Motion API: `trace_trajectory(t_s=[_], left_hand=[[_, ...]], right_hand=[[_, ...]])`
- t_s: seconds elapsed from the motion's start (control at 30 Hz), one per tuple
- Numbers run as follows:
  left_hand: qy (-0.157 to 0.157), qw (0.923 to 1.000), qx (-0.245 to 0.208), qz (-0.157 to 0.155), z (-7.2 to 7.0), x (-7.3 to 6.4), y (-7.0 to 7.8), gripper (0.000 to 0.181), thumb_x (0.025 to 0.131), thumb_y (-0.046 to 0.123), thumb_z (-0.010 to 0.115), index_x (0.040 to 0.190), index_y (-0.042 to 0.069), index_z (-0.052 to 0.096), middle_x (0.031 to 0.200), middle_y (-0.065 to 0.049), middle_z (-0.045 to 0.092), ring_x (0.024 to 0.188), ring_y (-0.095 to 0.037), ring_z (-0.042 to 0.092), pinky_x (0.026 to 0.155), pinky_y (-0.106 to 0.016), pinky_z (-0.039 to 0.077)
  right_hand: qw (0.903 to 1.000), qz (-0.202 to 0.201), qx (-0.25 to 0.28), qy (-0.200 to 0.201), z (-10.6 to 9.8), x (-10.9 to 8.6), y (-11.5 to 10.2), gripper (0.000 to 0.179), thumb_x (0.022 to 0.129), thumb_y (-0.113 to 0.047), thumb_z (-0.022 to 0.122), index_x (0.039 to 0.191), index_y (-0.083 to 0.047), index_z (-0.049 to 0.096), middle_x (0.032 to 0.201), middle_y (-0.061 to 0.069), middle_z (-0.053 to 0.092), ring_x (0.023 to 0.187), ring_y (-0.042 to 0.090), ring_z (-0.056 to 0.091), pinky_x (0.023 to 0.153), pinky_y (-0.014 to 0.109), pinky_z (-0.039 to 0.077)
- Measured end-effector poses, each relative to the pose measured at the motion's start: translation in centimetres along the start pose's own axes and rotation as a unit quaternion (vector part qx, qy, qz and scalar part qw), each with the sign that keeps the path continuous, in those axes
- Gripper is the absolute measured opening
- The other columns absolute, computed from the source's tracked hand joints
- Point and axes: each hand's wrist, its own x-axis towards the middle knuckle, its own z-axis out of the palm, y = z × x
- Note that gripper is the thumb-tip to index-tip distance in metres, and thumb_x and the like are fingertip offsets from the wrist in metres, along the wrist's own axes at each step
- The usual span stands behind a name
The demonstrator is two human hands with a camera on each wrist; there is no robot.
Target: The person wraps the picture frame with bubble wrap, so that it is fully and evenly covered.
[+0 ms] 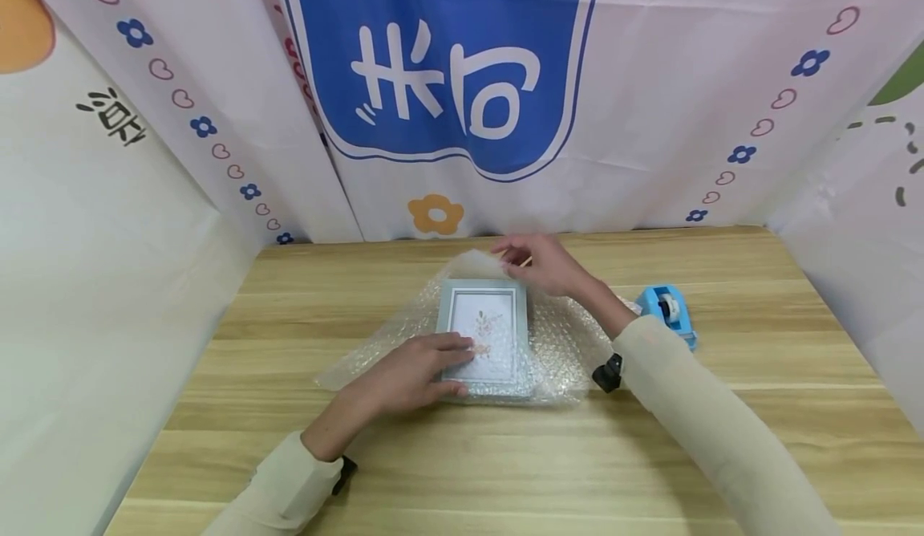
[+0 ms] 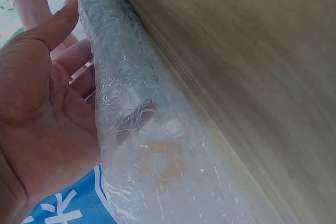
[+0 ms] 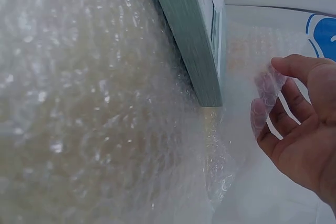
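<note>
From where I stand, a pale grey-green picture frame (image 1: 498, 319) lies face up on the wood-grain desk (image 1: 447, 472), about midway between the left and right edges and towards the back edge. Inside it there's a small floral print on white. Clear bubble wrap (image 1: 570, 343) spreads out beneath the frame and comes up over its lower part, while the top rail shows bare. The person's left hand (image 1: 417, 371) rests on the wrapped lower-left part, fingers loosely extended, its grip slack and clasping nothing. The right hand (image 1: 546, 265) is up beyond the frame's top right corner, near the desk's back edge, its grip drawn in to a pinch on the edge of the wrap. Past the right forearm, towards the desk's right edge, sits a blue tape dispenser (image 1: 667, 311). Both arms wear cream sleeves (image 1: 711, 416). Behind the back edge hangs a white cloth (image 1: 650, 119) bearing a big blue emblem (image 1: 443, 131) and an orange flower (image 1: 419, 213).
</note>
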Motion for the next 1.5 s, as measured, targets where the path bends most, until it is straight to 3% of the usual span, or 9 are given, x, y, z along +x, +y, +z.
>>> trace_trajectory(t_s=[0.3, 0.8, 1.27, 1.5], left_hand=[[-0.003, 0.9999, -0.007, -0.012, 0.2, 0.0, 0.0, 0.057, 0.102, 0.039, 0.074, 0.148, 0.007, 0.065, 0.160, -0.010, 0.058, 0.150, -0.034, 0.054, 0.124, -0.053, 0.045], [-0.001, 0.9999, -0.002, -0.013, 0.3, 0.3, 0.0, 0.057, 0.100, 0.037, 0.077, 0.146, 0.007, 0.066, 0.158, -0.010, 0.061, 0.149, -0.032, 0.055, 0.123, -0.052, 0.047], [0.007, 0.9999, 0.006, -0.008, 0.2, 0.3, 0.0, 0.057, 0.099, 0.037, 0.079, 0.146, 0.007, 0.067, 0.157, -0.009, 0.062, 0.148, -0.032, 0.056, 0.122, -0.050, 0.048], [0.009, 0.9999, 0.003, -0.007, 0.4, 0.3, -0.1, 0.058, 0.098, 0.037, 0.079, 0.146, 0.006, 0.067, 0.156, -0.010, 0.062, 0.147, -0.032, 0.056, 0.121, -0.051, 0.048]], right_hand=[[0.9995, -0.020, 0.000, -0.026, 1.0, -1.3, 0.0, 0.032, 0.101, -0.002, 0.070, 0.132, -0.002, 0.074, 0.110, 0.016, 0.080, 0.101, 0.027, 0.076, 0.092, 0.045, 0.065], [0.9960, -0.025, -0.071, -0.047, 2.4, -2.8, 0.6, 0.034, 0.099, -0.005, 0.072, 0.132, -0.013, 0.076, 0.109, 0.003, 0.081, 0.103, 0.020, 0.076, 0.097, 0.042, 0.063], [0.9877, -0.057, -0.132, -0.062, 2.7, -3.2, 0.2, 0.030, 0.099, -0.006, 0.074, 0.124, -0.019, 0.081, 0.114, 0.000, 0.079, 0.091, 0.013, 0.068, 0.083, 0.036, 0.058], [0.9828, -0.065, -0.156, -0.075, 2.9, -3.3, 0.2, 0.027, 0.099, -0.007, 0.073, 0.121, -0.020, 0.082, 0.113, -0.001, 0.078, 0.093, 0.015, 0.066, 0.085, 0.037, 0.057]])
